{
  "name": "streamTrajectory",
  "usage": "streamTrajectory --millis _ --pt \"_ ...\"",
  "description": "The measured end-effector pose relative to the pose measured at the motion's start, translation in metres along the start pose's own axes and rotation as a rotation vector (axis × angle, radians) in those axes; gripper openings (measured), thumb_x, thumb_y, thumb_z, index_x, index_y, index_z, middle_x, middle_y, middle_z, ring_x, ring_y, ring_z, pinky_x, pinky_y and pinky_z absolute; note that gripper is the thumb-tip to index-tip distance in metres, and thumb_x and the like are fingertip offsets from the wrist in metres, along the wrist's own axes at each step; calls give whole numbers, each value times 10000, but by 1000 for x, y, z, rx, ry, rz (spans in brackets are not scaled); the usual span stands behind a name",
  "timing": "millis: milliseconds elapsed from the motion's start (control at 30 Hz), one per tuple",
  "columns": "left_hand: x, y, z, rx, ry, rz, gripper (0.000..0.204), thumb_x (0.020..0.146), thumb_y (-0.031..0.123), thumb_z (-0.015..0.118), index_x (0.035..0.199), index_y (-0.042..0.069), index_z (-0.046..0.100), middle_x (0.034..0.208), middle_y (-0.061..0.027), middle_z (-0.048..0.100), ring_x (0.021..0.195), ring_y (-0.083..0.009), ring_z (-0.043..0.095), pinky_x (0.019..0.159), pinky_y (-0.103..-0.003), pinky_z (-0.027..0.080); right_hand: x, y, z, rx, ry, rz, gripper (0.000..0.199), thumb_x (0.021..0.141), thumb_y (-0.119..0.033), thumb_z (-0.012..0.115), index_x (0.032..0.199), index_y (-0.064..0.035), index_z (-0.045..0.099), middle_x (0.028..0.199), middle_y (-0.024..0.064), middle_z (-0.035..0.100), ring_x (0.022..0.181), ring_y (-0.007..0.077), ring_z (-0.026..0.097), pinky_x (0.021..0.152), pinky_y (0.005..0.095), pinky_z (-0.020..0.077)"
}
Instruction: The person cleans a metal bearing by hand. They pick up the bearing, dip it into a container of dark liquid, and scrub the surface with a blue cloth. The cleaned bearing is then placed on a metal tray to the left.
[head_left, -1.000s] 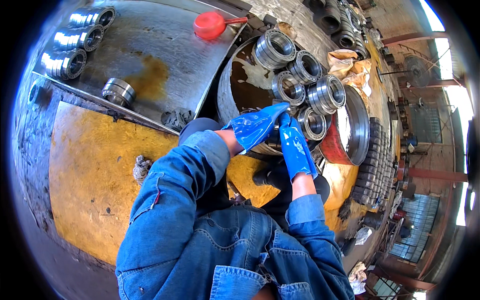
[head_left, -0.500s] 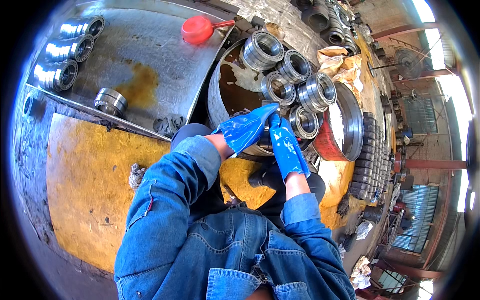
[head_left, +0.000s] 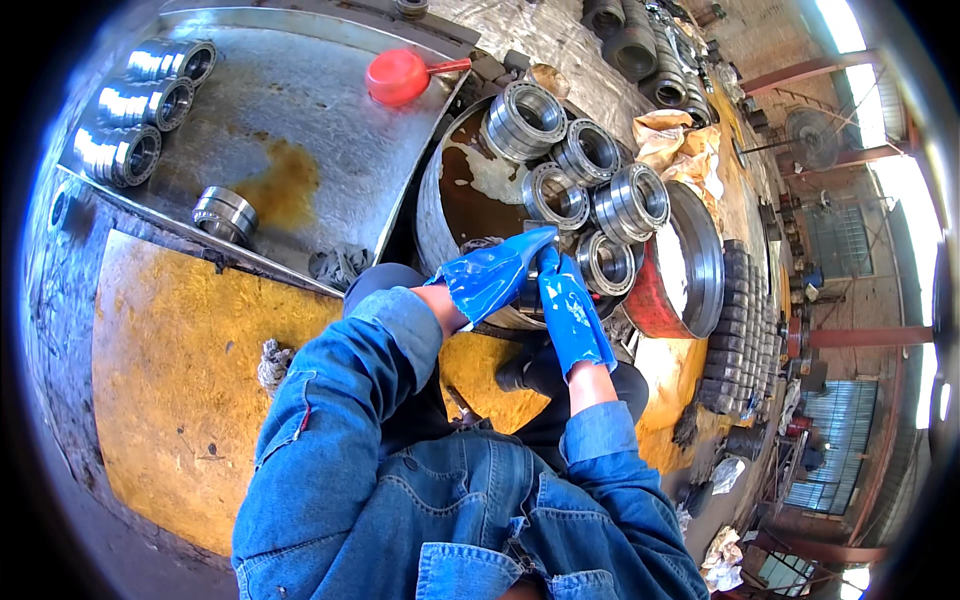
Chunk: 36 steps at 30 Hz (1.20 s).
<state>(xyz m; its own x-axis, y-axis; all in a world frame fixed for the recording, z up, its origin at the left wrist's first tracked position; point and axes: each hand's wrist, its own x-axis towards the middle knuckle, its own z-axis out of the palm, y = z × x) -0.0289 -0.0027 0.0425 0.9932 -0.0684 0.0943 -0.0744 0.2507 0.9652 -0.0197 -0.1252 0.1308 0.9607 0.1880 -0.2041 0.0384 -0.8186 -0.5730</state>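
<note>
My left hand (head_left: pixel 500 265), in a blue rubber glove, reaches over the near rim of a round metal drum (head_left: pixel 432 205). Its fingers are pressed together, pointing right. My right hand (head_left: pixel 570 305), gloved the same way, meets it at the fingertips. Both look closed on something small that the gloves hide; I cannot make it out. Just beyond the fingers several steel bearing rings rest over the drum: one (head_left: pixel 557 196) straight ahead, one (head_left: pixel 606 262) beside my right hand, one (head_left: pixel 632 203) behind that. Brown liquid with pale foam (head_left: pixel 485 170) shows in the drum.
At the left stands a metal tray (head_left: pixel 330 110) with a red dipper (head_left: pixel 397 77), a lone bearing ring (head_left: pixel 224 213), a grey rag (head_left: pixel 340 262) and rows of bearings (head_left: pixel 118 155). A red drum (head_left: pixel 690 260) and stacked dark rings (head_left: pixel 735 330) stand right. Yellow board (head_left: pixel 190 390) covers the floor.
My fingertips have dropped slightly toward me, and the hands stay together. The view has shifted a little; the bearings stay in place.
</note>
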Motion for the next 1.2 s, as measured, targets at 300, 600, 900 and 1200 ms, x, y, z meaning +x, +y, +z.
streamTrajectory --millis 300,600,900,1200 --pt "20 -73 -7 76 4 236 509 1037 153 583 1499 -27 464 1340 -175 627 1236 -254 613 1137 -369 437 0 -4 5 -19 6 -32 608 1058 -520 456 1123 30 708 1019 258 738 977 408 719 851 483 540" --pt "-5 2 5 -65 84 109 374 1089 256 500 1294 -31 626 1028 -117 708 954 -214 661 965 -349 498 -4 -6 -2 -16 -89 42 708 1062 -614 389 1254 29 617 1161 297 668 1106 438 649 925 484 489" --pt "3 -42 -12 358 50 319 495 1019 91 566 1504 38 485 1410 -196 606 1325 -287 588 1164 -399 428 -6 -16 1 -3 -46 22 638 1064 -546 431 1190 33 668 1075 261 716 1022 383 697 877 469 523" --pt "26 -94 0 -158 -27 327 496 1049 243 617 1451 -30 516 1202 -131 671 1127 -204 634 1071 -343 474 7 16 7 -57 40 -21 640 1053 -541 447 1143 40 699 1076 284 721 1043 442 693 887 501 529"
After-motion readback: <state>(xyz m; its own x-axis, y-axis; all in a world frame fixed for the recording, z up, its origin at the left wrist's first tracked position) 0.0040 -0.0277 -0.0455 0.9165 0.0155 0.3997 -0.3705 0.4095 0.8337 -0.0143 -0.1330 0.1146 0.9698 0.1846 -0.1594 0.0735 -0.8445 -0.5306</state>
